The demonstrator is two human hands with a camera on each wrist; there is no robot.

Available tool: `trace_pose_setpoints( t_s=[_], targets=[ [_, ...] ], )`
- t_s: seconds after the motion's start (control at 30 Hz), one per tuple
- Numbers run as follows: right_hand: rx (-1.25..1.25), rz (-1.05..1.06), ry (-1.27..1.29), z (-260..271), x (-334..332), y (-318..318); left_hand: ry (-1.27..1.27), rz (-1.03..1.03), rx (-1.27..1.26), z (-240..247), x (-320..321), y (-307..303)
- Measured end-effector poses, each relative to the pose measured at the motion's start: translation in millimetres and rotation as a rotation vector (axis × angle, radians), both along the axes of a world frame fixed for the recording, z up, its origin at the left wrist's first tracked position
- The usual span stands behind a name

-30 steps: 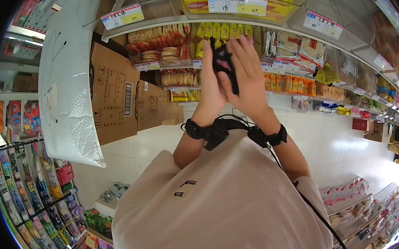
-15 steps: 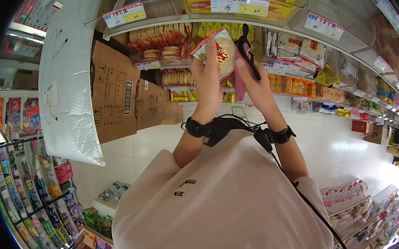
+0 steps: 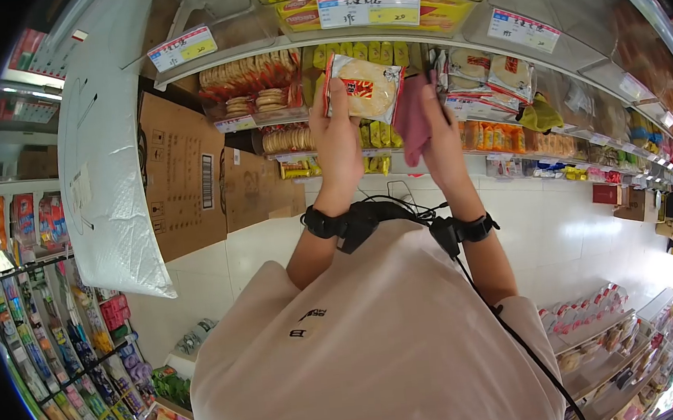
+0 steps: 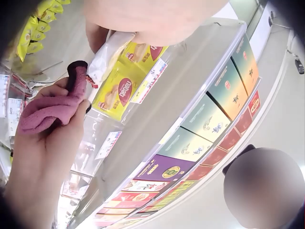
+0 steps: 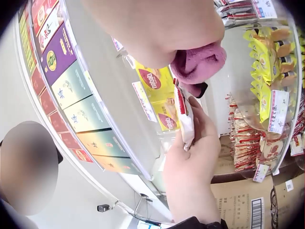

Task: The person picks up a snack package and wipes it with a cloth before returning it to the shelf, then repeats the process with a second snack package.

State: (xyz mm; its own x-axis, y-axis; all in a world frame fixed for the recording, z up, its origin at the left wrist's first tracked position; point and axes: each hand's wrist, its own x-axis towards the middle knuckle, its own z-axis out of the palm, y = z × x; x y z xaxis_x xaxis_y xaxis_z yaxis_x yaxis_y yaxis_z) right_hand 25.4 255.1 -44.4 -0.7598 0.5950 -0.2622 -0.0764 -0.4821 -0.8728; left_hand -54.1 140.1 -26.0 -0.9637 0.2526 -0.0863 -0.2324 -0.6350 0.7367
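My left hand (image 3: 337,153) grips a flat clear-and-white packet (image 3: 374,97) by its left side, thumb across the front. Red print marks the packet, and a round pale cracker shows through it. Just right of it, my right hand (image 3: 446,151) holds a folded mauve cloth (image 3: 416,125) with a black edge, close against the packet's right end. In the left wrist view, the right fingers curl round the cloth (image 4: 52,112) beside the packet (image 4: 108,59). The right wrist view shows the packet (image 5: 186,119) edge-on, pinched by the left hand (image 5: 193,157) below the cloth (image 5: 200,62).
Store shelves hold yellow wafer packs (image 3: 370,12), stacked round crackers (image 3: 246,73) and similar white packets (image 3: 493,73). Price tags (image 3: 370,10) line the shelf lip. Cardboard boxes (image 3: 179,176) and a silvery padded sheet (image 3: 105,167) stand at left. Another person's blurred head appears in both wrist views.
One second ago both palms were pressed together round the dark-edged cloth. Then they parted and the packet came into sight. Now its printed face is turned up, and the cloth sits at its right.
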Motion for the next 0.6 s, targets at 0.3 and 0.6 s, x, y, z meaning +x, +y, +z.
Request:
trace_pose_setpoints(
  t_s=[0.3,0.6],
  targets=[
    [0.334,0.182,0.044,4,19,14,0.099,-0.198,-0.300,-11,0,7],
    [0.287,0.042,-0.177,6,53,52,0.268,-0.623,-0.403,0,7,22]
  ],
)
